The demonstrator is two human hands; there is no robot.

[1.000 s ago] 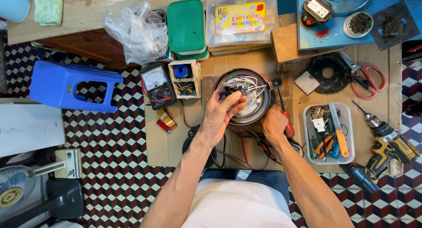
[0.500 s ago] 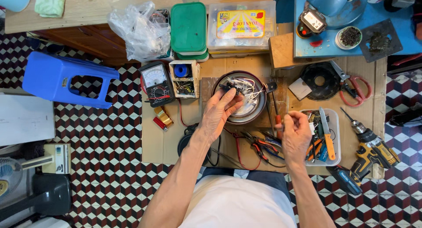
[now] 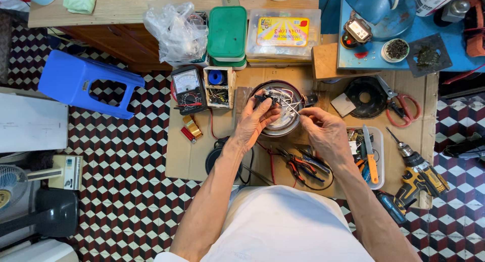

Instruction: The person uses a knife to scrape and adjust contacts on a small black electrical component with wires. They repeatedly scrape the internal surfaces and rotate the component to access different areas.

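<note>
A round metal appliance base (image 3: 281,126) with loose white wires inside lies on a sheet of cardboard (image 3: 192,156) on the floor. My left hand (image 3: 256,121) rests on its left rim, fingers pinching a small dark part among the wires. My right hand (image 3: 323,131) is at the base's right rim, thumb and forefinger pinched on a thin wire end (image 3: 295,109). Red-handled pliers (image 3: 298,166) lie just below the base, between my forearms.
An analog multimeter (image 3: 188,88) and a small box of parts (image 3: 218,87) sit left of the base. A tool tray (image 3: 371,161), yellow cordless drill (image 3: 419,176), red scissors (image 3: 404,108), black ring (image 3: 365,96) lie right. Blue stool (image 3: 86,85), containers (image 3: 227,34) behind.
My right hand left the tool tray area and came up to the base's right rim, now pinching a wire. My left hand stays on the base.
</note>
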